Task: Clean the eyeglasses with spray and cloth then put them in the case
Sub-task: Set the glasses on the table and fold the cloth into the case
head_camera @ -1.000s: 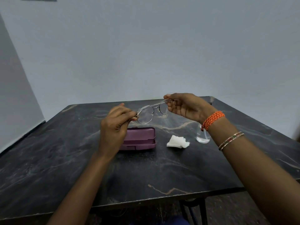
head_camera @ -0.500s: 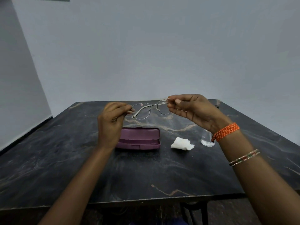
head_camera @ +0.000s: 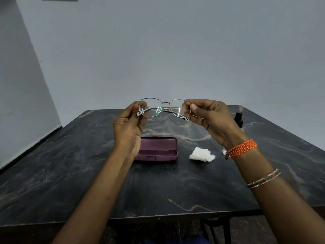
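Thin metal-framed eyeglasses (head_camera: 165, 107) are held up in front of me above the table, lenses facing me, temples folded behind them. My left hand (head_camera: 129, 124) pinches the left end of the frame and my right hand (head_camera: 209, 117) pinches the right end. Below them a purple glasses case (head_camera: 158, 149) lies on the table, partly behind my left wrist. A crumpled white cloth (head_camera: 201, 154) lies to the right of the case. The spray bottle (head_camera: 238, 118) stands behind my right hand, only its dark cap and a bit of clear base showing.
The dark marble-patterned table (head_camera: 70, 173) stretches around the objects, with its front edge near me and a wall close behind it. A dark metal leg frame (head_camera: 218, 229) shows under the front right edge.
Both hands have lifted the eyeglasses higher and turned them so the lenses face me squarely. My view has tilted upward a little. Case, cloth and bottle stayed put.
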